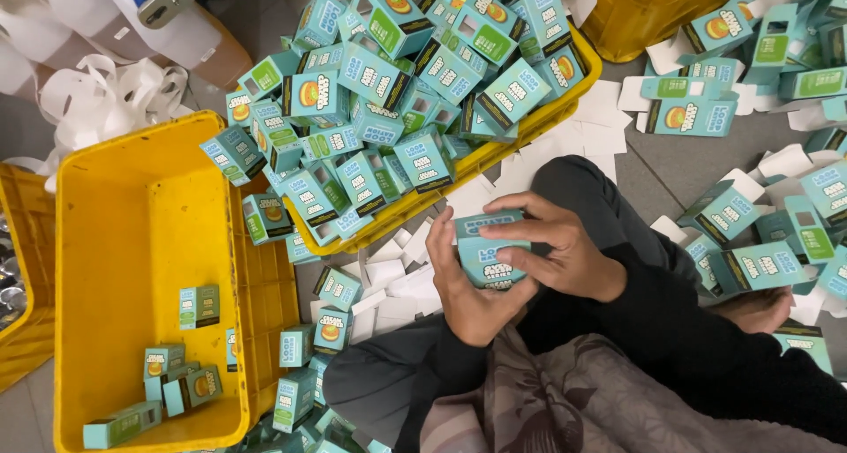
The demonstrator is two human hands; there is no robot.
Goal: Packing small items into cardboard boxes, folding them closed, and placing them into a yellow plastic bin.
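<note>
Near the middle of the floor, a person sits with both hands around one small teal box (490, 257). The left hand (466, 292) cups it from below, its grip pinching the box's lower edge; the right hand (558, 252) lies over the top, fingers curled onto the upper flap. The thin card looks easy to crease if that flap is pressed askew, and the box could slip into the loose litter underneath. At twelve o'clock a shallow yellow tray (529, 122) is heaped with finished teal boxes (388, 91), each with a green side panel and an orange round mark; the heap overhangs its near rim, so a nudge might spill some. At nine o'clock a deeper yellow crate (132, 268) holds only a few boxes. At three o'clock flat unfolded cartons (759, 232) and white card scraps (388, 281) lie scattered.
</note>
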